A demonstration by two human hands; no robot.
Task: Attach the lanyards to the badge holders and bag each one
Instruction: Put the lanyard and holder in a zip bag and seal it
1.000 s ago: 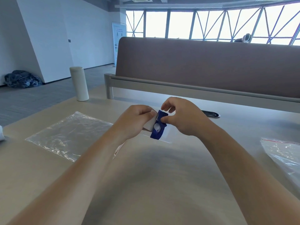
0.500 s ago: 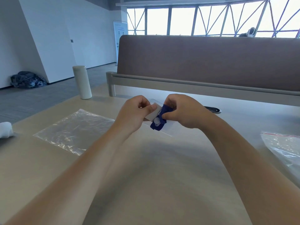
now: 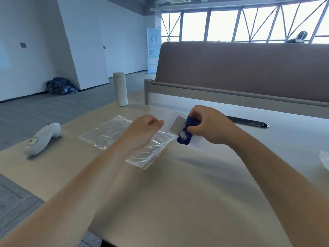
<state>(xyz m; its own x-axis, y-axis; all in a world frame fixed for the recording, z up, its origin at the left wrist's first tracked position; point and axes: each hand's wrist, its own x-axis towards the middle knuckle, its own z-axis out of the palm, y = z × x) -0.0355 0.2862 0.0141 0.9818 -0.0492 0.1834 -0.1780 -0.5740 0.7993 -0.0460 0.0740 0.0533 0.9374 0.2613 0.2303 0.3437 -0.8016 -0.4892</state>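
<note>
- The right hand [image 3: 210, 128] is curled round a bunched blue lanyard [image 3: 187, 135], thumb and fingers pinching it against a clear badge holder [image 3: 177, 123].
- The badge holder is held just above the table [image 3: 187, 193], tilted, with a grey card showing inside it. Its far corner sticks out past the fingers.
- A small white clip [image 3: 183, 139] shows in the lower end of the lanyard bundle (whether it is hooked to the holder I cannot tell).
- The left hand [image 3: 144, 130] is apart from the holder, a little to its left. Its fingers are curled in toward the palm with the thumb against the first finger, and nothing shows in its grip.
- That hand hovers over a clear plastic bag [image 3: 106, 135], which lies flat on the table. The near corner of the bag reaches under the left wrist.
- A second clear bag [image 3: 324, 160] peeks in at the right edge of the table.
- At the left side of the table lies a white handheld device [image 3: 41, 139].
- A tall white bottle [image 3: 120, 89] stands upright at the far left corner.
- A dark oblong slot [image 3: 249, 122] sits in the tabletop behind the right hand, before a brown partition [image 3: 249, 68].
- On the floor by the wall lies a dark bundle [image 3: 61, 85].
</note>
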